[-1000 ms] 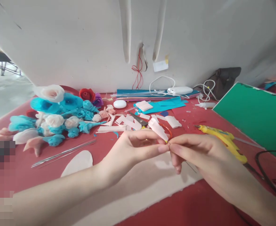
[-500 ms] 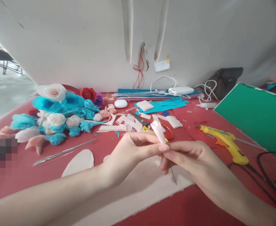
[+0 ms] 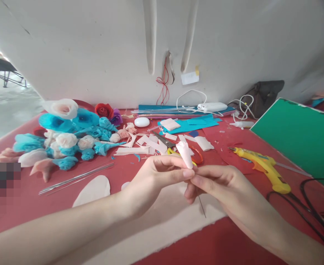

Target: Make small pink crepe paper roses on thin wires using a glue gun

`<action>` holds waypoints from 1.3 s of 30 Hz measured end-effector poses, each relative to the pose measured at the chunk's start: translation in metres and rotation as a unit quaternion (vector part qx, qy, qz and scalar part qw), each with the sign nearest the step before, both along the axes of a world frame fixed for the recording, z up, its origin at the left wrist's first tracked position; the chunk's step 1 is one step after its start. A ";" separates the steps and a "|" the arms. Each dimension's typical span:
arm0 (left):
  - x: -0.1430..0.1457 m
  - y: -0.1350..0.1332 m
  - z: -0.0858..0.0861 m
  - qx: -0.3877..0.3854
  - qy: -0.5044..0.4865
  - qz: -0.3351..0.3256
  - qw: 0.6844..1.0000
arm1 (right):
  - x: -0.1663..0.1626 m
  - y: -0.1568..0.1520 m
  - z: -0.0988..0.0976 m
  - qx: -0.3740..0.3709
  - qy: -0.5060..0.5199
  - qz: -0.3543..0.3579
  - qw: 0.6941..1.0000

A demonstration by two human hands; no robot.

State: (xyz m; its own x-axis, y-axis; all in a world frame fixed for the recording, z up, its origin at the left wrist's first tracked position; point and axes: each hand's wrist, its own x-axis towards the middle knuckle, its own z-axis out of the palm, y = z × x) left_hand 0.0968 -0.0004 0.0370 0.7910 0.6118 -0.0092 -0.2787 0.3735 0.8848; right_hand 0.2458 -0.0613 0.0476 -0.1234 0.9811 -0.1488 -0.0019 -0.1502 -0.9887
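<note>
- Pinching with both hands, left hand [image 3: 154,176] and right hand [image 3: 230,189] drawn together fingertip to fingertip, neither one released
- Gripping the foot of a pink paper bud [image 3: 185,152] between left thumb and fingers, with right thumb and fingers closed just below and to the right; cannot tell whether on paper, wire or both, with the join hidden
- Held up off the bench [image 3: 211,244], wide end uppermost, narrowing down into the pinch
- Tilted along its length, with the top leaning a little left and the foot a little right
- Nearer to the bud's body with the left hand, nearer to the thin wire [image 3: 202,208] with the right
- Slanting down and rightward below the hands, over a pale sheet [image 3: 156,228], roughly in line with the bud
- Just beyond the bud, scissors [image 3: 166,141]; beyond the right hand, apart from it, a yellow glue gun [image 3: 269,170]
</note>
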 end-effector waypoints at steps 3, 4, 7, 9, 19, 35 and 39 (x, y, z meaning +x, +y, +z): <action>-0.001 0.001 0.001 -0.007 -0.003 -0.007 1.000 | -0.001 0.000 0.001 -0.014 -0.011 -0.003 1.000; -0.001 0.002 0.002 -0.008 0.000 -0.005 1.000 | -0.001 -0.001 0.002 -0.017 -0.016 -0.003 1.000; -0.002 0.005 0.004 0.001 0.028 0.029 0.999 | -0.001 -0.001 0.003 -0.015 -0.053 -0.006 0.998; -0.001 0.007 0.005 0.011 0.054 0.056 0.997 | -0.001 0.000 0.002 -0.004 -0.088 -0.003 0.996; 0.002 0.002 -0.003 -0.004 0.041 0.028 0.999 | -0.002 0.001 -0.005 0.014 -0.075 -0.024 0.997; 0.000 0.005 0.000 0.047 0.071 0.113 0.990 | -0.005 -0.002 -0.010 -0.012 -0.039 -0.027 0.999; 0.000 0.006 0.000 0.050 0.048 0.113 0.991 | -0.004 -0.003 -0.012 -0.018 -0.025 -0.043 0.999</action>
